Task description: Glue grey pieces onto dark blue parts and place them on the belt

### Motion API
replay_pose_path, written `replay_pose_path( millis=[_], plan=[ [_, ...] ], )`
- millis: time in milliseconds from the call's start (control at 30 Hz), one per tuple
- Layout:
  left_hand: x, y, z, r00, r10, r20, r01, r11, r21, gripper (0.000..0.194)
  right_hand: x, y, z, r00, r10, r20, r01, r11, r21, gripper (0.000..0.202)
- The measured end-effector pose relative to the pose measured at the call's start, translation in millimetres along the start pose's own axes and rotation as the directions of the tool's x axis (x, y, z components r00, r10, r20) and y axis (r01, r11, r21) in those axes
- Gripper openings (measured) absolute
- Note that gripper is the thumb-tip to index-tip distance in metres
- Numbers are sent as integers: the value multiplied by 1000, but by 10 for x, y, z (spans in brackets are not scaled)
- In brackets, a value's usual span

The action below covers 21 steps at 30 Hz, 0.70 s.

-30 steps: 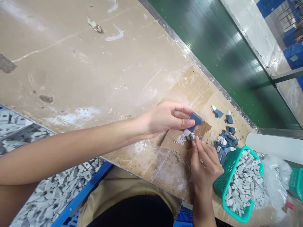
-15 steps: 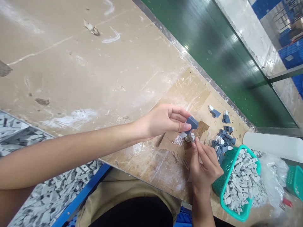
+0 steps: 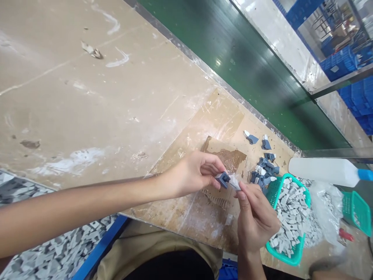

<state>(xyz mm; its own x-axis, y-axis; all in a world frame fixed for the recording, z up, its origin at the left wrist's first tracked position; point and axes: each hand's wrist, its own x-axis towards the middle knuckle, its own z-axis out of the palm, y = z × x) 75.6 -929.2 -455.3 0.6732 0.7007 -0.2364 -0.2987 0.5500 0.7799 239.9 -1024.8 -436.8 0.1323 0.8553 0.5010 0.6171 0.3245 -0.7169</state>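
Note:
Between the thumb and fingers of my left hand (image 3: 201, 171) is a blue-grey plastic part (image 3: 223, 179), its notched side facing right. My right hand (image 3: 256, 214) pinches a small light-grey piece (image 3: 234, 182) close beside the blue part; whether the two touch, I cannot tell. Both hands are over a torn cardboard piece (image 3: 214, 146) with a wet brown patch. To the right of the hands lies a heap of blue-grey parts (image 3: 265, 169) with white ends, and two more such parts (image 3: 251, 138) lie apart from it.
A green basket (image 3: 297, 258) full of light-grey pieces stands right of my right hand. Behind it are a white bottle (image 3: 323, 171) with a blue cap, a clear plastic bag (image 3: 328, 210) and another green basket (image 3: 361, 210). A green belt (image 3: 233, 66) runs along the far table edge.
My left hand has turned the blue-grey part so its notch shows. My right hand still pinches the light-grey piece, now beside that notch. The view has shifted to the right.

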Motion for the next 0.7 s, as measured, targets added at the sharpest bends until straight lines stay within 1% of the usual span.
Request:
replay_pose_path(
  millis=[167,267,367,467,600,700],
  plan=[
    [-32,-47,14,998,68,-10,-67,996,56,17,-15,-30,28,998,-27,48,30,998,-56,45],
    [-60,-72,20,992,113,-48,-108,990,87,17,-24,-54,44,997,-33,66,40,994,-102,51],
    [-79,-67,33,993,88,-84,-77,989,122,15,-27,-79,70,995,-44,94,57,988,-141,55],
    [-90,-27,53,992,55,-114,-38,988,152,14,-27,-116,100,994,-43,105,58,989,-139,57],
    [-108,23,55,986,77,-150,-46,978,203,14,-23,-178,148,995,-23,94,35,992,-120,59],
    [-100,21,16,980,92,-175,-46,967,252,16,11,-184,215,995,-45,84,56,991,-125,58]
  ],
)
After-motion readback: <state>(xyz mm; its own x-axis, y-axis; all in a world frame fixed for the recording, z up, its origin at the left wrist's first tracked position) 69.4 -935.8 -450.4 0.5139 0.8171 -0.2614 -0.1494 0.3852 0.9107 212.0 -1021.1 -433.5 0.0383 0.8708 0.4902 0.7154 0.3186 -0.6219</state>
